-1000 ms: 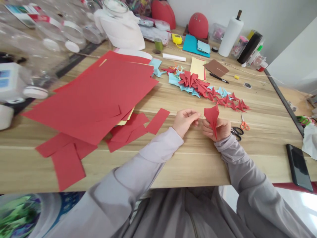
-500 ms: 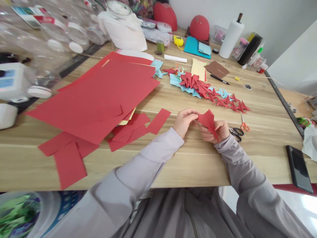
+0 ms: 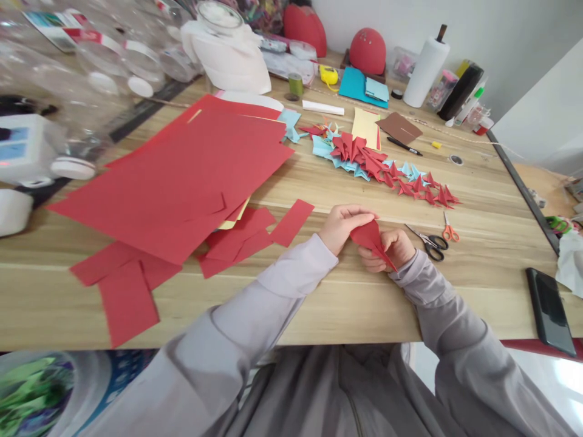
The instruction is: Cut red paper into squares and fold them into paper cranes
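Nr the front edge of the wood-grain table [image 3: 328, 309], you had the folded red paper [image 3: 367, 238] btwn both hands: yr left hand [image 3: 340, 226] was pinched on its broad upper end, yr right hand [image 3: 395, 247] clamped round its narrow lower part, fingers curled. Just beside yr right hand lay the black-handled scissors [image 3: 436, 243], blades open a bit, w/ the orange-handled scissors [image 3: 450, 233] next to them. Big red sheets [image 3: 182, 164] took up much of the L side, overlapping; cut red strips [image 3: 291, 223] lay nr yr left forearm. Beyond yr hands, a row of folded red & blue pieces [image 3: 385, 165] ran across, w/ a black pen [image 3: 404, 145] behind; a phone [image 3: 551, 311] sat far R. Clear plastic bottles [image 3: 95, 91] crowded the back L corner. Texture-wise: the held paper looked matte & stiff, creased, a wedge tapering to a pt; row pieces were spiky, sharp-folded; sheets flat, smooth, straight-edged; phone dark & glossy.
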Demonstrator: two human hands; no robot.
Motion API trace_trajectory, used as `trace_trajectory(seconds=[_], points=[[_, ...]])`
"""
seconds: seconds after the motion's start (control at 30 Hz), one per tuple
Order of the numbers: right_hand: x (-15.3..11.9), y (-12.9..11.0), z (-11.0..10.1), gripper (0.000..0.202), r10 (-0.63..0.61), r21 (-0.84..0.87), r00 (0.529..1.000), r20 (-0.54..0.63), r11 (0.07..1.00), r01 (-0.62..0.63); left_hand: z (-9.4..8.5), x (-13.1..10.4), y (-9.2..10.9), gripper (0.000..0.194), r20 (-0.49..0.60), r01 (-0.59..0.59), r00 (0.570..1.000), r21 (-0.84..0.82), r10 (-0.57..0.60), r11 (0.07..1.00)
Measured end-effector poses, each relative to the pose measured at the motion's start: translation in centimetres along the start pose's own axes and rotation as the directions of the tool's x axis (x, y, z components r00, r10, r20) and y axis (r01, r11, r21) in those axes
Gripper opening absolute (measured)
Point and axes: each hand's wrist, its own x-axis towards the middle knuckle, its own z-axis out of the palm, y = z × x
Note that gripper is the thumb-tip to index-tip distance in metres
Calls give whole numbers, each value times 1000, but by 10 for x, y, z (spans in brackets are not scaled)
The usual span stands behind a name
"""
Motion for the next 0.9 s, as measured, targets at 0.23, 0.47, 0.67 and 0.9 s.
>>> trace_trajectory(seconds=[0.23,0.47,0.67,0.9], points=[[-1,-2,3,25,-21,-1,1000,2,1000,21,1,0,2,27,-16,21,1000,-78,-22,997],[-1,-4,3,26,-40,-44,999,-17,998,39,1,2,1,27,-40,-18,999,-58,16,998],[-5,-9,6,28,-231,-44,962,-144,973,227,0,3,1,30,-55,0,998,-140,-8,990],[-4,-11,6,24,-450,-57,857,-253,891,451,1,2,-2,30,-138,-61,989,-62,52,996]])
